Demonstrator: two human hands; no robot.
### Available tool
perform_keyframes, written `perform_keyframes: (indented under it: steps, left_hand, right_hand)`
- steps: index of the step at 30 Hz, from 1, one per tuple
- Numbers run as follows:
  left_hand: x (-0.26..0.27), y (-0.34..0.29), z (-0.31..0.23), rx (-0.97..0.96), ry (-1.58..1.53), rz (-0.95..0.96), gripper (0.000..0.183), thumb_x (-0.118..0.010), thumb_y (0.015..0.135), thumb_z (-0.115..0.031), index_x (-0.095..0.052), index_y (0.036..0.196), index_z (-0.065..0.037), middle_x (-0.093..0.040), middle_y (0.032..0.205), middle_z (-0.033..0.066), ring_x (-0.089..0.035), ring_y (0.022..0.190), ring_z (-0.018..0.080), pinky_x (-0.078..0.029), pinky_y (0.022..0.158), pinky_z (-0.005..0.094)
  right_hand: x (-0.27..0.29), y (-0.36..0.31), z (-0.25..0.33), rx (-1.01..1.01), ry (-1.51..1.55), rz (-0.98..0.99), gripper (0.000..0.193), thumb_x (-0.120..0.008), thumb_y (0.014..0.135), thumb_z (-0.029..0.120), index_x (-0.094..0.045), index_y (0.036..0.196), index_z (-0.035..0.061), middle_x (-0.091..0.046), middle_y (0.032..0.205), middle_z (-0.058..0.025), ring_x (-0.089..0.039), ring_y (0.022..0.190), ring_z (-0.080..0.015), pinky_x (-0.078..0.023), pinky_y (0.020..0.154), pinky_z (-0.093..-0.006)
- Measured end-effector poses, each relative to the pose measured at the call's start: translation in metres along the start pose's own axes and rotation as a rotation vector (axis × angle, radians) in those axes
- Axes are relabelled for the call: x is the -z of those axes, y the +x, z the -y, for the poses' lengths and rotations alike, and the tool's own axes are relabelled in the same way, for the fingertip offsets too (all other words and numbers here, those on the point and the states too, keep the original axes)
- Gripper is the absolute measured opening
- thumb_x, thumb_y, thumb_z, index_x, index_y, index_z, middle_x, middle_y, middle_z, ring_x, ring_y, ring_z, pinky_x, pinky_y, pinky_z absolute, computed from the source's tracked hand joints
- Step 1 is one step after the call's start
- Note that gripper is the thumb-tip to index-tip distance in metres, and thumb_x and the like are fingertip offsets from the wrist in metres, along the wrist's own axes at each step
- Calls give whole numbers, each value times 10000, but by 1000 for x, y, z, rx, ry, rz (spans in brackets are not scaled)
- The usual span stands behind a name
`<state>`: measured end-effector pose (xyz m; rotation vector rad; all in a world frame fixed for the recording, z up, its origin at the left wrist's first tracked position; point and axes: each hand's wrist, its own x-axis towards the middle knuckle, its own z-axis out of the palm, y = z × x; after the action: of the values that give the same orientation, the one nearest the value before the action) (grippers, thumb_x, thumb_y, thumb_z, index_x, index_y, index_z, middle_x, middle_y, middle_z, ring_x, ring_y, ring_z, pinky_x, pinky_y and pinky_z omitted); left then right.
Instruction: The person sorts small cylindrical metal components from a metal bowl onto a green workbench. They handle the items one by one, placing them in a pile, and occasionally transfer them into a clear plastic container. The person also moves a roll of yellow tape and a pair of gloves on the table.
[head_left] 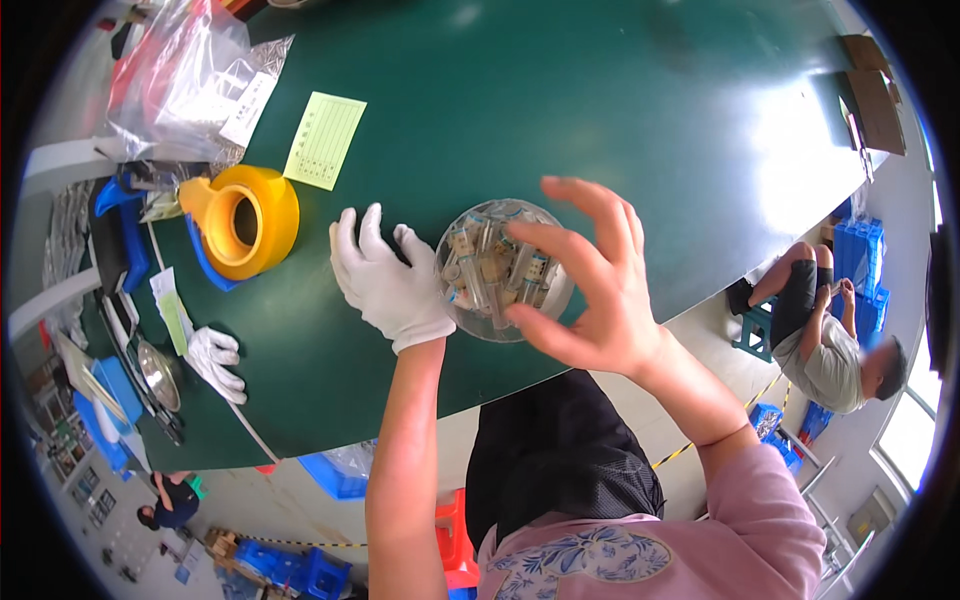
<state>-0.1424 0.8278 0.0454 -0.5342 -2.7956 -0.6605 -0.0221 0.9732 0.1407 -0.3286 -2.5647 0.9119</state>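
Pink T-shirt [700, 555] with a blue floral print fills the foreground as its wearer works at a dark green worktop [450, 120], seen from above. Before the worker, near the worktop's front edge, sits a round, clear plastic tub [490, 329], holding a jumble of small transparent tubes [492, 270], some banded in blue. The left hand [395, 285], in a white glove, rests just beside the tub with its fingers spread and nothing in its grasp (whether its edge presses against the wall, I cannot tell). The bare right hand [605, 290] arches over the opposite side, thumb and forefinger wide apart above the tubes; any contact with them is unclear from where I stand. To the left lie a fat roll of yellow tape [278, 225], a pale green printed slip [325, 140] and a limp white spare glove [215, 362]; beyond them, clear plastic bags [190, 80] are heaped at the far left corner. Across the room to the right, a co-worker in a light shirt [825, 355] sits on a green stool [755, 335] near stacked blue bins [858, 250].
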Motion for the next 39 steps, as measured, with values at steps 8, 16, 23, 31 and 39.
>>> perform_keyframes:
  steps: [8, 16, 23, 31, 39]
  left_hand:
    - [0, 0, -3, -11, -3, 20, 341, -627, 827, -108, -580, 1161, -58, -504, 1298, 144, -453, 1250, 369, -370, 1025, 505]
    - [3, -1, -5, -5, -27, -7, 319, -628, 819, -85, -596, 1136, -60, -528, 1264, 135, -470, 1233, 359, -385, 1016, 485]
    - [20, -15, 6, 124, -660, 30, 237, -561, 866, 32, -620, 1087, -32, -590, 1177, 118, -535, 1174, 274, -421, 1007, 375]
    - [63, -19, -27, 312, -1174, 258, 213, -504, 921, 39, -619, 1098, 9, -590, 1155, 89, -552, 1117, 176, -424, 988, 308]
    - [88, -6, -42, 347, -1204, 356, 247, -515, 940, -30, -597, 1170, 10, -550, 1240, 81, -534, 1133, 167, -430, 974, 291]
  right_hand:
    - [-12, 23, 11, -22, -63, 157, 500, -827, 565, 307, -690, 1009, 122, -427, 1348, -190, -386, 1281, -389, -255, 1079, -551]
    - [-11, 24, 17, -7, -159, 178, 318, -781, 552, 217, -692, 840, 114, -491, 1304, -147, -425, 1274, -354, -234, 1082, -556]
    - [-23, 27, 14, -97, -88, 169, 134, -717, 601, 163, -633, 668, 84, -546, 1210, -135, -459, 1237, -328, -213, 1085, -560]
    - [-16, 34, 24, -66, -141, 277, 127, -732, 653, 175, -660, 702, 83, -545, 1225, -140, -445, 1249, -326, -192, 1093, -556]
    - [-6, 37, 6, -265, 308, 350, 130, -652, 804, 168, -699, 854, 57, -520, 1291, -141, -419, 1261, -293, -187, 1108, -452]
